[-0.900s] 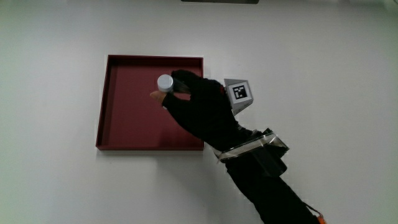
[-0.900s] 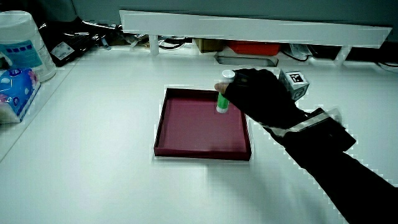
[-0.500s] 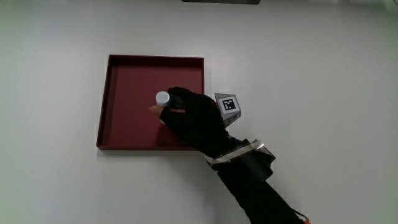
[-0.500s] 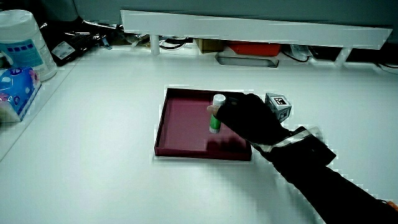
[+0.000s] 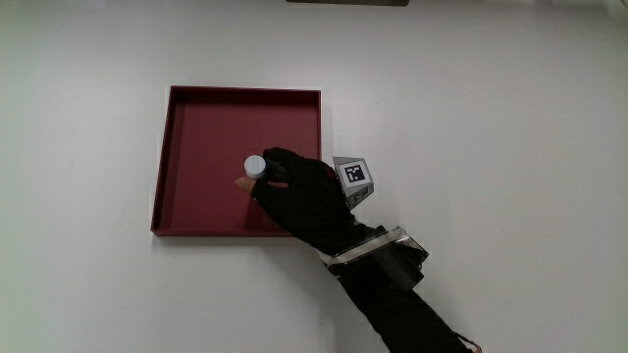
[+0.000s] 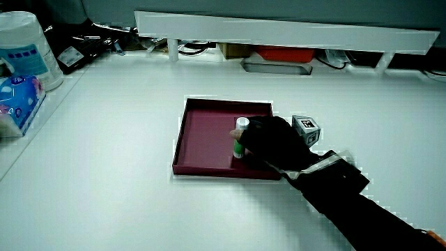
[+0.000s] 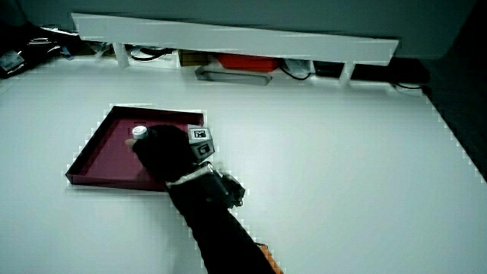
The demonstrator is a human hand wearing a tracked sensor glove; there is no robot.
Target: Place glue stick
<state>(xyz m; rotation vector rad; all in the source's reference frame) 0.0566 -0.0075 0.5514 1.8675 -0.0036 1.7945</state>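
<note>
A glue stick (image 5: 255, 167) with a white cap and green body (image 6: 239, 146) stands upright inside the dark red tray (image 5: 196, 118). Its base is down at the tray floor in a side view. The gloved hand (image 5: 294, 191) is shut on the glue stick, fingers wrapped round its body, with the forearm crossing the tray's rim nearest the person. The patterned cube (image 5: 353, 176) sits on the back of the hand. In both side views the cap (image 7: 138, 132) shows just above the glove (image 7: 163, 156).
A low white partition (image 6: 279, 31) runs along the table's edge farthest from the person. A tissue pack (image 6: 17, 101) and a white tub (image 6: 24, 49) stand at the table's edge in a side view.
The hand has carried the glue stick down and nearer to the person within the tray, from above the tray to its floor. It still grips the stick.
</note>
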